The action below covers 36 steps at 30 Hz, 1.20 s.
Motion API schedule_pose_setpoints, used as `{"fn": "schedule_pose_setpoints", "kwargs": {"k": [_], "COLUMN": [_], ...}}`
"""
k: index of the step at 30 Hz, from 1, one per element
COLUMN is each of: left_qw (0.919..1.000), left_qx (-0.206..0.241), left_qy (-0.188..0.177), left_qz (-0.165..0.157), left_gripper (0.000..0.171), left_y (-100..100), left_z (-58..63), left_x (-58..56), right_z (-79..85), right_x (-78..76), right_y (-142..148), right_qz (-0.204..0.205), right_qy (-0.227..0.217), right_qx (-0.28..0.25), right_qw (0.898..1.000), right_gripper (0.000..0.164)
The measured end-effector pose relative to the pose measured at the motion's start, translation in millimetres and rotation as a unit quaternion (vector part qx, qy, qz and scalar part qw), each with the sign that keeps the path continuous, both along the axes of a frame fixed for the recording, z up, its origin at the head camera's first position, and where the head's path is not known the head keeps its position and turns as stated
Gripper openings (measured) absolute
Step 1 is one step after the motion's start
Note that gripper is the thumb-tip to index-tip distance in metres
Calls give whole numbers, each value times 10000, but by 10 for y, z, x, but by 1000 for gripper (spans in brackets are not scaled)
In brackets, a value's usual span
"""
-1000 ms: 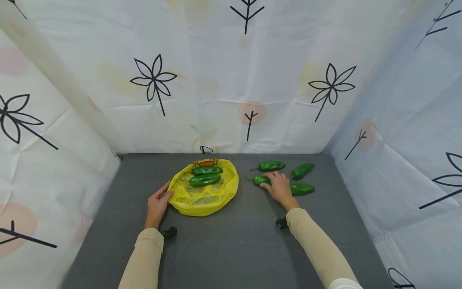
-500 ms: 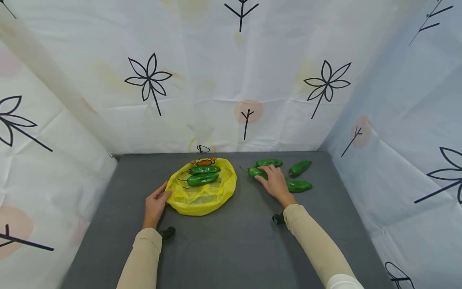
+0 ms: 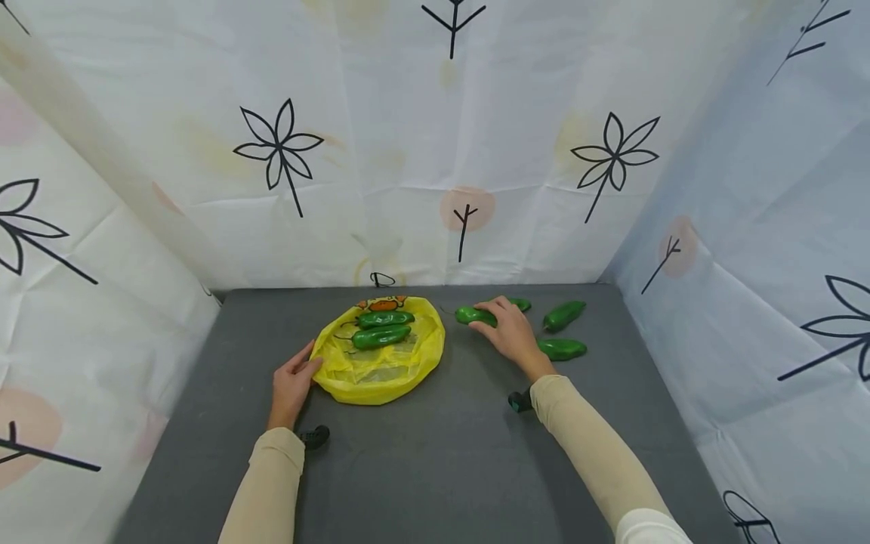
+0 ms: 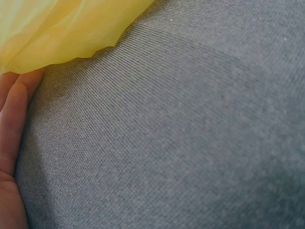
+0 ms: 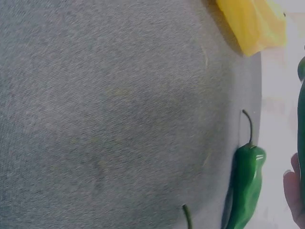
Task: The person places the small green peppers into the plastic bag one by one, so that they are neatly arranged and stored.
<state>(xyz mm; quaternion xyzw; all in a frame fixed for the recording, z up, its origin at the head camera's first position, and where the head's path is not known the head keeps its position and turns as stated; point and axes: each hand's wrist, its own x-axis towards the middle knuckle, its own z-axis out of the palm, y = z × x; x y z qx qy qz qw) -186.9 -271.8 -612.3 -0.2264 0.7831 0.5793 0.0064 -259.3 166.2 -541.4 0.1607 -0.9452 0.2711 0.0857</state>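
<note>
My right hand grips a green chili pepper above the table, its stem pointing left. At the right edge of the right wrist view, fingertips wrap the same long pepper. My left hand holds the left rim of a yellow plastic bag, spread open in a round shape. Inside the bag lie two green peppers, a rear pepper and a front pepper. In the left wrist view, the fingers meet the edge of the yellow plastic.
Right of the bag, more peppers lie on the grey table: one pepper partly behind my right hand, another pepper further right, and a pepper near my wrist. Patterned white cloth encloses the back and sides.
My right hand has taken the pepper up from among the others and moved it slightly left and away from me. The left hand stays at the bag's rim.
</note>
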Motion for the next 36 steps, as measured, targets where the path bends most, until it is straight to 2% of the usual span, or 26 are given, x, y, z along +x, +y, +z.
{"fn": "schedule_pose_setpoints", "kwargs": {"k": [12, 20, 27, 36], "left_qw": [10000, 10000, 9999, 9999], "left_qx": [-86, -77, -140, -127], "left_qy": [16, -40, -32, -11], "left_qz": [7, 32, 21, 101], "left_gripper": [55, 56, 55, 55], "left_y": [-12, -7, -9, 1], "left_z": [0, -5, -10, -18], "left_x": [5, -8, -26, -21], "right_z": [154, 249, 325, 444], "right_x": [-27, -66, -82, -119], "right_y": [-141, -224, -263, -391], "right_qz": [342, 370, 398, 591], "right_qy": [-398, -814, -1751, -2355], "right_qx": [-383, -634, -1223, -1749], "right_qw": [9979, 9940, 9761, 9542], "right_gripper": [45, 45, 48, 35]}}
